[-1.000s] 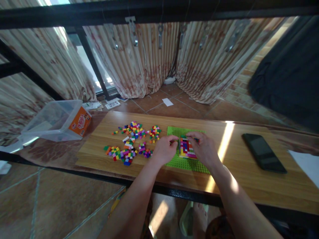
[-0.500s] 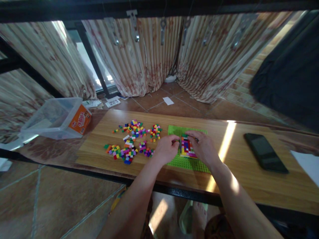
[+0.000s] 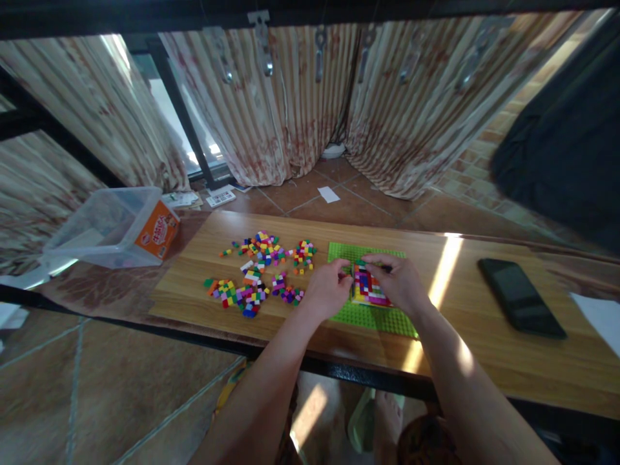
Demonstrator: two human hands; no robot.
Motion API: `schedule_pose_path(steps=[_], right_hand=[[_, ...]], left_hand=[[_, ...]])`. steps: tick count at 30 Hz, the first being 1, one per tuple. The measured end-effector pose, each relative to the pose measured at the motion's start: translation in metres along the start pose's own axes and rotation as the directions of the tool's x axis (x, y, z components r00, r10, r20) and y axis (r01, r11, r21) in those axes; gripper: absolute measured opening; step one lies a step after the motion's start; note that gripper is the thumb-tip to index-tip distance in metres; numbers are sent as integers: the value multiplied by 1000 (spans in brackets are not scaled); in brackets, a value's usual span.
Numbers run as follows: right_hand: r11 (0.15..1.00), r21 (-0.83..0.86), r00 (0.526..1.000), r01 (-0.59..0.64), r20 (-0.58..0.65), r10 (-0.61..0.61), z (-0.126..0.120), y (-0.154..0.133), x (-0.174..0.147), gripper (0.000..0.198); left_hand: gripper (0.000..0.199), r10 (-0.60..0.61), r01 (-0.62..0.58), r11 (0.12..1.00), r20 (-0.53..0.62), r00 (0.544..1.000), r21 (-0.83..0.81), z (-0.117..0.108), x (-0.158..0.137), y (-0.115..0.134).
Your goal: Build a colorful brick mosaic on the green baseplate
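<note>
A block build (image 3: 371, 287) of multicoloured toy bricks, roughly square with a striped top, sits on a green studded baseplate (image 3: 372, 318). At its left edge is my left hand (image 3: 329, 289), thumb and forefinger curled close together; whatever is between them is too small to make out. My right hand (image 3: 403, 284) reaches over the build's right and far side. Its fingertips are bent down and pressed together at the far edge by a green brick, and hide that corner. Whether they grip a brick cannot be seen.
Loose coloured bricks (image 3: 265, 248) lie in several piles left of the baseplate on the wooden table (image 3: 194, 258). A black phone (image 3: 520, 298) lies at the right, near white paper (image 3: 595, 316). Beyond the left end stands a clear plastic bin (image 3: 111, 226) with an orange label.
My left thumb and forefinger have shifted slightly at the build's left edge. My right hand stays over the far side. The whole view has shifted a little.
</note>
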State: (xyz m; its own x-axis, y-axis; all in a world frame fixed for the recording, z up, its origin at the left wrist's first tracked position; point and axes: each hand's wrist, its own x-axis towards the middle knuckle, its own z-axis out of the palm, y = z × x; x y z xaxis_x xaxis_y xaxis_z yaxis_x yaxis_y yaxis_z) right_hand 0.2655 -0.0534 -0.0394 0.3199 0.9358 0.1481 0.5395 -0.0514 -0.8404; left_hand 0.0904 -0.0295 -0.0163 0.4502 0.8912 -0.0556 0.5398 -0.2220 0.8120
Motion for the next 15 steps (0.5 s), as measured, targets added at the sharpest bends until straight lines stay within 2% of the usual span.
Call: schedule_pose_path(steps=[6, 15], right_hand=[[972, 170, 987, -162, 46, 157, 2, 1, 3, 25], [997, 62, 999, -40, -2, 41, 0, 8, 0, 33]], left_hand=[[34, 1, -2, 1000, -35, 999, -15, 1, 0, -1], [10, 93, -99, 994, -141, 986, -36, 3, 2, -2]])
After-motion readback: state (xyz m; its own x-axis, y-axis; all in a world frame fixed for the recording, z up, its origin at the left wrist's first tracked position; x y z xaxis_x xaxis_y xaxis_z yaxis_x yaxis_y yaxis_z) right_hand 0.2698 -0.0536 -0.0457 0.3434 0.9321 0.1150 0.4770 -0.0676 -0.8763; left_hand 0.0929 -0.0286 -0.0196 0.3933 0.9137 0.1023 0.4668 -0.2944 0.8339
